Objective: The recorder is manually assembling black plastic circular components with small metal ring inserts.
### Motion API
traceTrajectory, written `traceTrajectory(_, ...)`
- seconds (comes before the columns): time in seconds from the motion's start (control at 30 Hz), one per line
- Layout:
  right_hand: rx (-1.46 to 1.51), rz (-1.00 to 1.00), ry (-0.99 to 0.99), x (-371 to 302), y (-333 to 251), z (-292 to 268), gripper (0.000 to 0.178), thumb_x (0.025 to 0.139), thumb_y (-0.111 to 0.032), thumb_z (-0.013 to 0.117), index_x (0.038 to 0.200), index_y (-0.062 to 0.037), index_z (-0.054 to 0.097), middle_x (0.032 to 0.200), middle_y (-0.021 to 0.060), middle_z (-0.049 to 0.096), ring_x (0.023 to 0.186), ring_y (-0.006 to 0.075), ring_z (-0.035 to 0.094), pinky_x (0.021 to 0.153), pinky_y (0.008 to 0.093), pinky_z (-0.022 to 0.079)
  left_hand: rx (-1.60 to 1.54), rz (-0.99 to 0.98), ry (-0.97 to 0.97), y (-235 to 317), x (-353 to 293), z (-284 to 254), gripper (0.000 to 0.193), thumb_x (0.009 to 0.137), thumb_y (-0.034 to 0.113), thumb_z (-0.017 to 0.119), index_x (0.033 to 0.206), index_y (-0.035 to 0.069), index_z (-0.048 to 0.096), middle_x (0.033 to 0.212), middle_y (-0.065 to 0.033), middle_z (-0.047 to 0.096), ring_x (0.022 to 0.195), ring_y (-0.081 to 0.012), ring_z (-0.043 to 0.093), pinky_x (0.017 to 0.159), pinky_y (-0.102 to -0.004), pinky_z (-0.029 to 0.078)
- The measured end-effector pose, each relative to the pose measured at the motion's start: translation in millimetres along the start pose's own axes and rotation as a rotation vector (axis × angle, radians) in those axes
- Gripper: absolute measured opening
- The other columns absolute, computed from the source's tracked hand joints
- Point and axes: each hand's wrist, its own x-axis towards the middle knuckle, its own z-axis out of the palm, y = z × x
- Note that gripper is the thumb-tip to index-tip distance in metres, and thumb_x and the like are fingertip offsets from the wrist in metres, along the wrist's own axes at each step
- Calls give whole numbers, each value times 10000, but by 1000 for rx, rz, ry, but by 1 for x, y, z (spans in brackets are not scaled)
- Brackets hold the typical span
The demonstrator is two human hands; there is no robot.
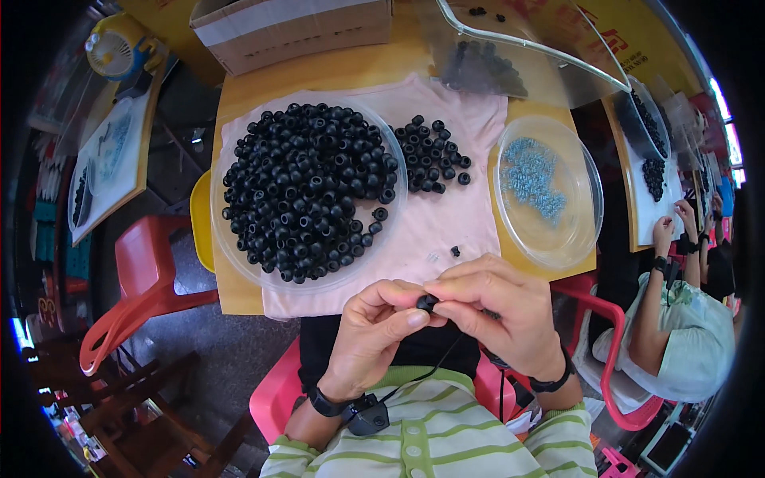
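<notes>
Just past the table's front edge, my left hand (370, 331) pinches a small round black plastic part (426, 303) between thumb and fingertips. From the other side, the thumb and fingertips of my right hand (506, 311) close on the same part; any smaller piece between them is too small to make out. A wide clear round tray (231, 263) beyond my left hand is heaped with similar black parts, hollow at one end. Loose black parts (430, 155) lie on a pink cloth (470, 227) beside it. A clear round tub (550, 259) holds many tiny bluish pieces (532, 177).
A cardboard box (295, 36) stands at the table's back. A translucent bin (550, 64) with black parts is back right. Red chairs (147, 267) flank the table. On the right, another person (677, 334) sits by a neighbouring table; a yellow fan (115, 52) is far left.
</notes>
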Motion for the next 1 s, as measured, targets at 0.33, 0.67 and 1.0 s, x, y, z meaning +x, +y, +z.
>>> traceTrajectory(0.33, -16, 73, 59, -10, 6, 9, 155, 799, 25, 737, 923, 7, 647, 796, 103, 621, 658, 210, 598, 561, 302, 480, 638, 347, 26, -6, 0, 3, 173, 845, -114, 670, 1002, -53, 631, 1054, -146, 656, 951, -200, 660, 887, -323, 551)
traceTrajectory(0.67, -86, -7, 80, -11, 0, 9, 268, 756, 42, 736, 1008, -5, 660, 857, 97, 625, 713, 227, 606, 598, 300, 504, 137, 0, -4, 3, 4, -3, 153, 867, -74, 661, 999, -1, 640, 1071, -116, 658, 1026, -179, 638, 909, -308, 524)
traceTrajectory(1.0, -255, -302, 56, -17, 8, 4, 300, 691, 2, 756, 971, 8, 647, 863, 77, 623, 704, 231, 614, 577, 297, 516, -168, -340, -31, 0, -5, -7, 150, 882, -39, 654, 993, 61, 649, 1061, -43, 654, 971, -131, 639, 881, -274, 528)
